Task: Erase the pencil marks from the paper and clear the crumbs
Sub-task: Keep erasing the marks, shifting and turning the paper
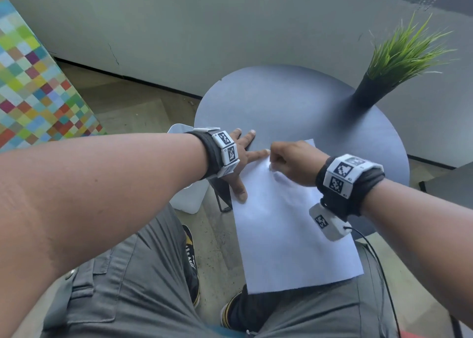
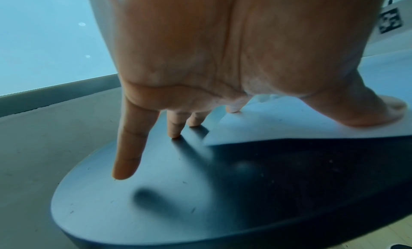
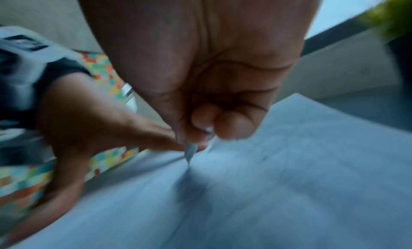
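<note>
Head view, nearest: grey trousers [image 1: 143, 281] and a shoe [image 1: 190, 258] fill the 6 o'clock foreground, with the paper's near edge overhanging the lap.
Head view, paper: white paper [image 1: 289, 235] lies on the round dark bench [image 1: 294, 102], running from the centre toward 5 o'clock.
Head view, left hand: left hand [image 1: 240, 158] sits at the sheet's 10 o'clock corner, fingers straight and spread, thumb and forefinger flat on the paper, the others on the bench.
Head view, right hand: right hand [image 1: 294, 163] is curled into a tight pinch near the sheet's far edge, knuckles toward 12 o'clock.
Head view, surroundings: potted grass plant [image 1: 389, 66] stands at 2 o'clock; a checkered panel [image 1: 38, 81] leans at 9 o'clock.
Left wrist view: fingertips [image 2: 125, 171] press down on the bench, thumb pinning the paper corner at 3 o'clock; the hand grips nothing.
Right wrist view: blurred; fingers pinch a small pale sliver, presumably the eraser [image 3: 190, 151], its tip touching the sheet, with a grey smudge [image 3: 189, 191] just below.
Progress, done: most of the sheet looks blank in the head view.
Progress, left: I judge rubbing is under way at the far end; faint marks remain there.
Progress, crumbs: none can be made out, so sweeping appears not yet begun.
</note>
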